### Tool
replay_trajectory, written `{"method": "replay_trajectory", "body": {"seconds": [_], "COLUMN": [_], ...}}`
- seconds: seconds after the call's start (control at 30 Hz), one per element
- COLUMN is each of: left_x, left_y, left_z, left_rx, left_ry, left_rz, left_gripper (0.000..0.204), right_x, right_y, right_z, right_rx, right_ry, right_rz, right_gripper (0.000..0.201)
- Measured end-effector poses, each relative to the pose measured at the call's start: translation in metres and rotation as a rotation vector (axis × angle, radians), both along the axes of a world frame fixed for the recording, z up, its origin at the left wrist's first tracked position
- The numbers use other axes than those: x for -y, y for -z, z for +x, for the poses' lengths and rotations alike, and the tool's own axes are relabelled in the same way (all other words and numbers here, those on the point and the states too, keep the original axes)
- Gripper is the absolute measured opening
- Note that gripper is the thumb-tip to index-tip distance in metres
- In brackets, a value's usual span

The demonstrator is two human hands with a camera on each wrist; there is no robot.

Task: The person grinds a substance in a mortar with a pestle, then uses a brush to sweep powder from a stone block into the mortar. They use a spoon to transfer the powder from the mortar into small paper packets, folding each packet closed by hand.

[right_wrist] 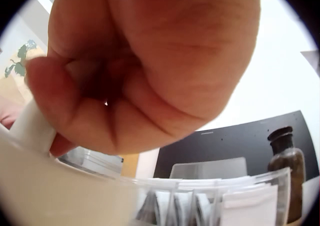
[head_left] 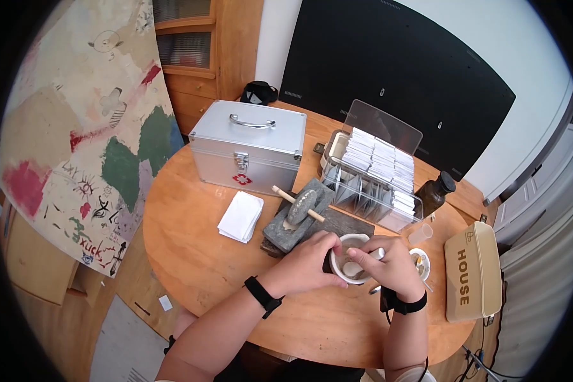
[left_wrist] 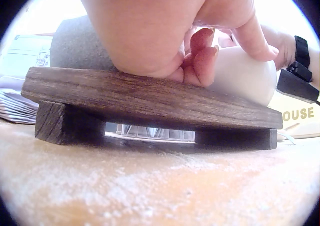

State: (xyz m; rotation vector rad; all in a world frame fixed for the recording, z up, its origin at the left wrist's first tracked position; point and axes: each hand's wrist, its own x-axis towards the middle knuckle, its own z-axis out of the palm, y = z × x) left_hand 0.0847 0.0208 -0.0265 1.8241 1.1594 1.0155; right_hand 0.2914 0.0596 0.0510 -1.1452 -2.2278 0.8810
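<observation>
A white mortar [head_left: 358, 239] sits at the front right of a dark wooden stand [left_wrist: 150, 93]. My left hand [head_left: 307, 264] holds it from the left, thumb and forefinger spread along its rim. In the left wrist view the other fingers curl in against the mortar's white wall [left_wrist: 250, 78]. My right hand [head_left: 393, 270] grips a white pestle [right_wrist: 34, 128], fingers wrapped round its shaft. The pestle's rounded end [head_left: 352, 269] is down inside the mortar. What lies in the bowl is mostly hidden by the hands.
Left of the mortar is a grey stone trough [head_left: 280, 230] with a stone wheel [head_left: 302, 205] on a wooden rod. Around it are white papers [head_left: 240, 216], a metal case [head_left: 248, 149], a clear box of packets [head_left: 369, 191], a brown bottle [head_left: 434, 194], a small dish [head_left: 420, 262] and a HOUSE bin [head_left: 472, 274].
</observation>
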Motion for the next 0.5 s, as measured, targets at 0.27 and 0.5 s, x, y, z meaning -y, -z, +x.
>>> {"method": "replay_trajectory", "body": {"seconds": [0.27, 0.5], "left_x": [-0.001, 0.0], "left_y": [-0.001, -0.001], "left_z": [0.0, -0.001], "left_rx": [-0.02, -0.005], "left_ry": [0.001, 0.015], "left_rz": [0.011, -0.009], "left_gripper": [0.063, 0.062], "right_x": [-0.002, 0.003], "right_y": [0.012, -0.002], "right_z": [-0.01, -0.003], "right_rx": [-0.05, 0.079], "right_ry": [0.009, 0.079], "right_rz": [0.278, 0.084], "right_gripper": [0.019, 0.016]}}
